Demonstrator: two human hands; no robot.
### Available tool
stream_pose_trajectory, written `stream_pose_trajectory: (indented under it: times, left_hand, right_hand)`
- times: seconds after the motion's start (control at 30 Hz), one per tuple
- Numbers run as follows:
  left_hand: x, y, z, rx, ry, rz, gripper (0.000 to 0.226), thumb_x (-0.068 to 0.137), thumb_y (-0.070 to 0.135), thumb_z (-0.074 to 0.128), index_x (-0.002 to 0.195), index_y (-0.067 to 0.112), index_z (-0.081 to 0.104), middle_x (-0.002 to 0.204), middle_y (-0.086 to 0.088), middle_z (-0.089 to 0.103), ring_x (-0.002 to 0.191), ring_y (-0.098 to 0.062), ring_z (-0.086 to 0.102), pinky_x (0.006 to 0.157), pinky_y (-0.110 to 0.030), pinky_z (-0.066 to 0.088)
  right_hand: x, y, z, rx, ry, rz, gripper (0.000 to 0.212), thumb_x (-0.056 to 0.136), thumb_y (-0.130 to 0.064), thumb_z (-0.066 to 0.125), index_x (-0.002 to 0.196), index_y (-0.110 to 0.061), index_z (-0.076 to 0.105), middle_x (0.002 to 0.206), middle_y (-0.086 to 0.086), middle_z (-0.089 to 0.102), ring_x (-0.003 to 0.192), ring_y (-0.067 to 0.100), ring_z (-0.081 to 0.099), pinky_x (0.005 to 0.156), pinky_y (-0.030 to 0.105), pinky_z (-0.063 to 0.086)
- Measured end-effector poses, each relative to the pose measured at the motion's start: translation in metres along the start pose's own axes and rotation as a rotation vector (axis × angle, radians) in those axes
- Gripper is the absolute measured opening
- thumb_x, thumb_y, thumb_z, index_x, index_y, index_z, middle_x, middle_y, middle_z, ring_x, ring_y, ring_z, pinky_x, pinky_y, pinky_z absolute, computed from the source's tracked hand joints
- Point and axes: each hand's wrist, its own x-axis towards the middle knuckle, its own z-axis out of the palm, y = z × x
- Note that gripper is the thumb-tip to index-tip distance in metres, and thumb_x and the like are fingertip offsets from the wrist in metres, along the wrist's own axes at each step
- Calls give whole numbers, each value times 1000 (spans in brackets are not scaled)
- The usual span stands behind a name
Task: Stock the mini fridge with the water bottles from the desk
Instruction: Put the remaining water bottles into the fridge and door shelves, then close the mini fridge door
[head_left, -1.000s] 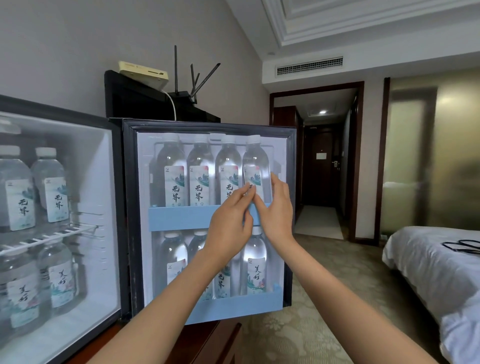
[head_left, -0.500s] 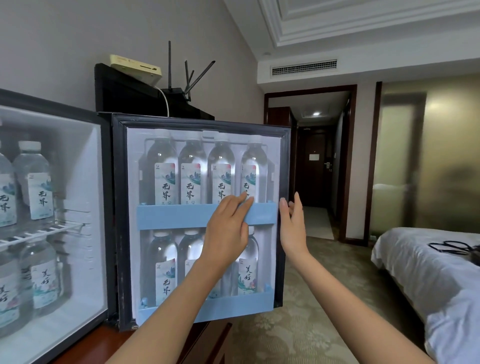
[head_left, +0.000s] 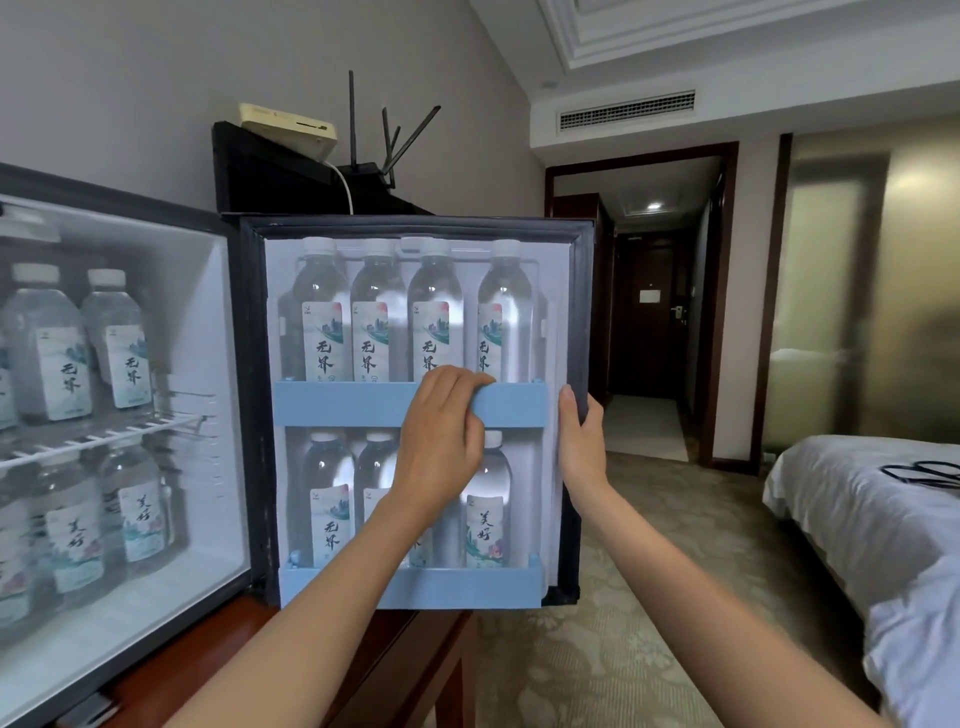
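The water bottles (head_left: 376, 312) stood in the fridge door (head_left: 577, 291), four upright behind its upper rail (head_left: 337, 410) and more behind its lower rail (head_left: 415, 587). Left of the door, more of them filled the lit mini fridge (head_left: 104, 195), above and below a wire shelf (head_left: 104, 431). None was visible on the strip of reddish wooden desk (head_left: 223, 644) under the door.

The left hand (head_left: 441, 447) gripped the upper rail, fingers hooked over its top edge and the thumb tucked beneath. The right hand (head_left: 582, 447) clasped the door's free edge, thumb flat on the inner face and fingers wrapped out of sight behind it.

Each bottle was clear thin plastic, round-shouldered, with a white screw cap and a smooth printed label round the waist. Full as they looked, they would probably feel fairly heavy for their size, with walls that dent under a hard squeeze and a surface likely to be slick. The labelled waist seemed the surest place to take hold. The rails were matte pale-blue plastic, the door's rim a dark soft seal.
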Motion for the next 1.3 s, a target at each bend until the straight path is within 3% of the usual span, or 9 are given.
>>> stream_pose_trajectory:
  times: [0.33,0.57,0.7,0.77,0.83,0.9,0.97,1.13,1.3]
  left_hand:
    - [-33,31,-40,-41,105,-124,46,78,-8,47,121,8,57,120,-4,54,116,-16,42,102,-22,32]
    - [-60,67,-92,-87,162,-345,56,92,-2,43,145,17,41,153,2,35,139,-1,20,117,-28,20]
    - [-67,94,-132,-107,197,-318,55,94,-5,37,144,16,43,154,2,30,117,30,29,88,7,25]
    - [-71,99,-154,-93,205,-319,47,97,-1,39,142,12,46,153,-1,30,99,41,28,79,10,25]
    - [-76,97,-179,-59,222,-325,43,100,10,40,143,11,44,154,1,32,112,34,29,95,2,28]
    - [-83,92,-205,-40,233,-354,46,100,23,37,145,15,42,153,7,36,134,11,29,114,-23,28]
    - [-89,89,-230,-36,245,-400,44,102,28,36,145,20,41,150,12,37,140,0,30,118,-33,26]
    - [-109,83,-287,-21,174,-466,62,94,56,44,149,27,35,151,12,40,138,-5,36,115,-37,31]
    - [-124,75,-326,124,181,-602,62,95,35,57,150,21,31,155,8,32,141,-5,28,117,-29,26]
  right_hand:
    - [-64,-18,-14,-88,55,-103,64,91,-58,51,142,-21,36,140,3,43,127,22,43,107,46,40]
    - [-151,-51,-10,-84,65,-240,69,89,-57,54,140,-16,33,141,1,40,130,18,38,101,29,35]
    - [-213,-68,6,-90,71,-338,62,94,-49,50,142,-14,31,146,0,40,132,17,41,95,27,33]
    - [-245,-76,19,-80,77,-391,58,96,-46,47,142,-13,32,145,1,42,129,19,45,88,27,33]
    - [-273,-83,35,-70,66,-430,53,98,-40,45,143,-13,33,144,2,45,124,20,50,80,26,32]
    - [-296,-88,50,-44,16,-472,51,99,-34,46,144,-14,33,145,3,45,123,20,52,76,25,35]
    - [-313,-92,66,-1,-84,-550,53,99,-31,49,146,-15,30,147,2,40,126,15,48,82,24,41]
    - [-347,-96,115,30,-319,-704,67,96,-31,55,151,-16,20,154,0,24,133,15,42,96,28,45]
    - [-377,-98,170,-98,-405,-721,79,92,-24,59,154,-20,10,158,-1,12,138,20,40,108,38,42]
